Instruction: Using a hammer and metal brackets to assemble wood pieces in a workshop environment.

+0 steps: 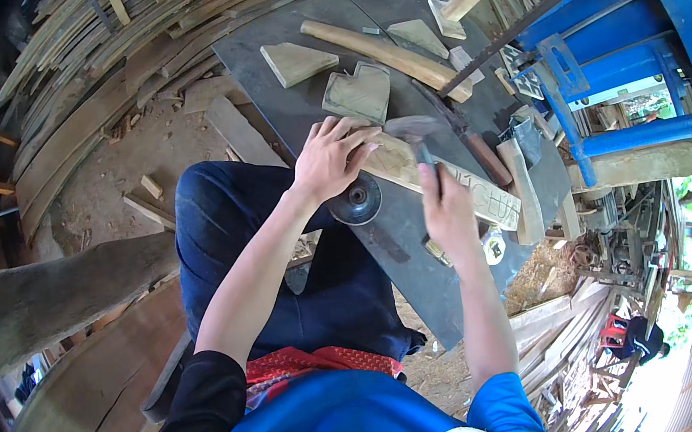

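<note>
My left hand (330, 159) presses down on the near-left end of a long pale wooden board (445, 172), its fingers bent over that end. The board lies slantwise across the dark table, with letters marked along its right part. Over the board, my right hand (453, 215) is closed around the handle of a hammer-like tool (423, 153). The tool's grey head is smeared by motion, so its exact shape cannot be made out. Just below my left hand, a round black disc (356, 202) sits at the table's edge.
Wood offcuts (297, 62), a heart-like wooden piece (358, 92) and a long wooden handle (386, 53) lie on the dark table (252, 32). A long saw blade (530, 17) slants beside a blue metal frame (609, 24) at right. Planks (103, 99) are stacked at the far left.
</note>
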The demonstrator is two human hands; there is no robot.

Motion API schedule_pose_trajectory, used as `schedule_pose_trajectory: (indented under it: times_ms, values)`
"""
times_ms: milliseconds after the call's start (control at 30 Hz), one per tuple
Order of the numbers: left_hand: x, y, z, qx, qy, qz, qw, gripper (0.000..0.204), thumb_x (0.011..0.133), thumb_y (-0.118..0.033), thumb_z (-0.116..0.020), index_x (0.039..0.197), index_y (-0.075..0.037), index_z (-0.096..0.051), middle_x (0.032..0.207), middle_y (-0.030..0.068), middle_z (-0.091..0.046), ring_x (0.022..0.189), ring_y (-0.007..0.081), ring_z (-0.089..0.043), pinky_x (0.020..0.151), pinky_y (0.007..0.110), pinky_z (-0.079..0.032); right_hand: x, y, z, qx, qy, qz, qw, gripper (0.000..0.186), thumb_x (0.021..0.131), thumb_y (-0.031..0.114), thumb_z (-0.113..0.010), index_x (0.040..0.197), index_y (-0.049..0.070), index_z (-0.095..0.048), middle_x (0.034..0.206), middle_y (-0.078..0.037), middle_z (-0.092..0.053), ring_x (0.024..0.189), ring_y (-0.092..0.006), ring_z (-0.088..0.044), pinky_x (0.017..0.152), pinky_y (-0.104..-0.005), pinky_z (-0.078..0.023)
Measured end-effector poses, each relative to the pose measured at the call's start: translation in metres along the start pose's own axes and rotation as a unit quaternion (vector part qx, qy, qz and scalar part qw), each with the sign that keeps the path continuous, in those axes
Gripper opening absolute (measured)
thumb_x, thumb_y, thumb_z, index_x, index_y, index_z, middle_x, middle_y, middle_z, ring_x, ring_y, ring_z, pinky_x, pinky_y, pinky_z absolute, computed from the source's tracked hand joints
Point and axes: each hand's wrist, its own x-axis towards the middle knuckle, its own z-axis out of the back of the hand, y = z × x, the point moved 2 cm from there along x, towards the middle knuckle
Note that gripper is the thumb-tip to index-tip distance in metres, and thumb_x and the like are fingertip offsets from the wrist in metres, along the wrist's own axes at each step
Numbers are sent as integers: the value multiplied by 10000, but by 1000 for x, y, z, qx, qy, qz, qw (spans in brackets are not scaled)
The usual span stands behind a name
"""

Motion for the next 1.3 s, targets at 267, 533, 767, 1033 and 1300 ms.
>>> schedule_pose_trajectory:
  times_ms: [267, 533, 767, 1033, 1300]
  values:
    - [3, -8, 0, -3, -4, 9, 1000, 263, 969, -298, -625, 1161, -151, -728, 1151, 62, -657, 1123, 286, -564, 976, 416, -432, -14, 16, 6, -37, -2, -28, 999, 424, 1065, 378, -505, 910, -7, -591, 679, -260, -598, 705, -496, -605, 645, -540, -437]
    - [0, 3, -3, -17, -6, -7, 1000, 295, 965, -272, -626, 1238, -188, -702, 1183, 60, -657, 1127, 284, -561, 994, 415, -430, -13, 3, 5, -88, 39, -23, 995, 475, 1070, 447, -456, 950, 15, -613, 742, -264, -640, 750, -480, -645, 670, -529, -469]
    - [0, 9, -1, -38, 13, -5, 999, 375, 942, -173, -564, 1304, -174, -664, 1267, 63, -636, 1197, 267, -543, 1016, 396, -404, -8, 4, -6, -33, 2, -11, 999, 450, 1085, 357, -477, 851, -13, -583, 590, -105, -520, 532, -229, -521, 552, -395, -410]
    - [1, 5, -3, 11, 26, 0, 1000, 400, 923, -176, -546, 1311, -138, -632, 1211, 70, -641, 1137, 259, -555, 1003, 394, -411, -13, 8, -7, -77, -25, 3, 997, 453, 1080, 378, -456, 950, -21, -627, 743, -284, -636, 721, -480, -645, 625, -525, -470]
    - [3, 0, 0, 25, 25, -2, 999, 344, 963, -153, -520, 1291, -127, -623, 1233, 62, -633, 1116, 272, -535, 982, 393, -406, -16, 14, 0, -100, -29, 29, 994, 419, 1070, 398, -466, 959, 20, -609, 709, -279, -642, 722, -504, -647, 624, -575, -476]
